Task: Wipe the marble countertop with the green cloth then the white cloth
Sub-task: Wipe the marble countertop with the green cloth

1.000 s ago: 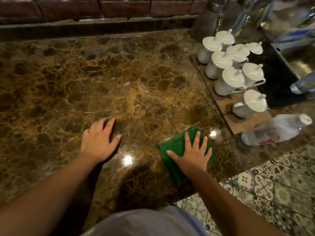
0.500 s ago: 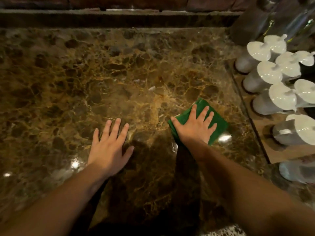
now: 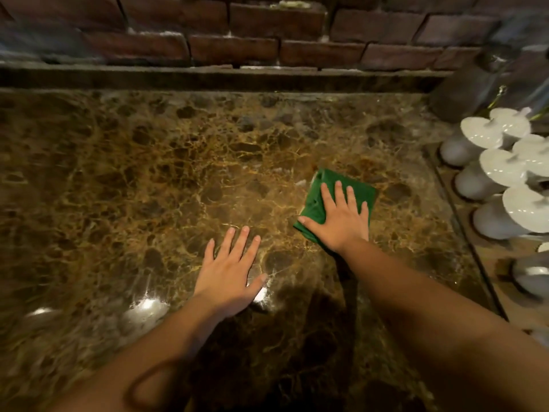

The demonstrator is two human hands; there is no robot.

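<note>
The right hand (image 3: 338,218) presses flat, fingers spread, on the folded green cloth (image 3: 332,185) against the brown veined marble desk (image 3: 148,188), the left hand (image 3: 228,272) beside it lies open and empty, so the green pass looks underway, with no white cloth visible.

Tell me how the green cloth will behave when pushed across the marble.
The green cloth looks folded and soft, so it will probably bunch or crease at its edges unless pressed flat, as the right hand does now. The marble countertop appears glossy, so the cloth likely glides easily. It seems light, probably flopping when lifted.
</note>
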